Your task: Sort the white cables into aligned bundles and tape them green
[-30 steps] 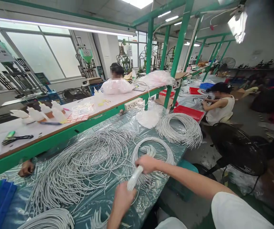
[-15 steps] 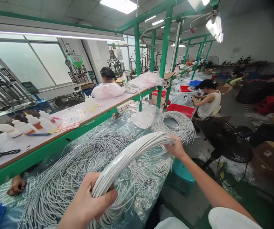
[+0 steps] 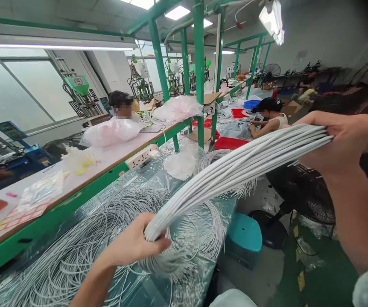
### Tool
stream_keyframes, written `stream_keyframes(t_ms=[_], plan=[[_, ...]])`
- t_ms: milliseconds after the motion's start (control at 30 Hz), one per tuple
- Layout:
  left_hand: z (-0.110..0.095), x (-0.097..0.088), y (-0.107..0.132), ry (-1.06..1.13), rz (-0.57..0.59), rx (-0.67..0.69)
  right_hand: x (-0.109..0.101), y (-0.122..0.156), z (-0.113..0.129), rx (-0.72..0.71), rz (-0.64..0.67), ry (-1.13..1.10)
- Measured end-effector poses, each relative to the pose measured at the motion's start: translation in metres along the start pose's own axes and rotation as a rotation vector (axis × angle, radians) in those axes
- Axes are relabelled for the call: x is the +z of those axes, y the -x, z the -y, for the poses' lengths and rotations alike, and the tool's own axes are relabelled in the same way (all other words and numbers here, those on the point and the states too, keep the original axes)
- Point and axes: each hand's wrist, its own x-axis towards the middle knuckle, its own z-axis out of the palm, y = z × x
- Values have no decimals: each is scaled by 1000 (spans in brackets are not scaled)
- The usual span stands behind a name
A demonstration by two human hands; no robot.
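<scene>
One bundle of cables (image 3: 235, 166) is arching up between the left hand (image 3: 135, 241), curling snugly round it, and the right hand (image 3: 347, 132), clasping its higher stretch, probably feeling springy, hefty and slick, so needing whole-fist holds well apart.

The cables (image 3: 235, 166) between my left hand (image 3: 134, 243) and right hand (image 3: 346, 134) slant from lower centre up to the right, barring a straight crossing. Below them I could pass over the stool (image 3: 244, 232), lower right; the fan (image 3: 305, 196) crowds the right side.
</scene>
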Motion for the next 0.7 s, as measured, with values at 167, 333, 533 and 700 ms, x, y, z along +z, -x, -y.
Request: stream_keyframes(t_ms=[167, 333, 533, 700], plan=[[-27, -43, -109, -310, -170, 215, 8, 7, -65, 107, 207, -16], [1, -64, -242, -582, -188, 310, 48, 54, -120, 245, 384, 69], [40, -105, -350, -622, -528, 397, 122, 47, -159, 231, 465, 98], [89, -105, -393, -520, -828, 307, 171, 31, -186, -30, 269, 194]])
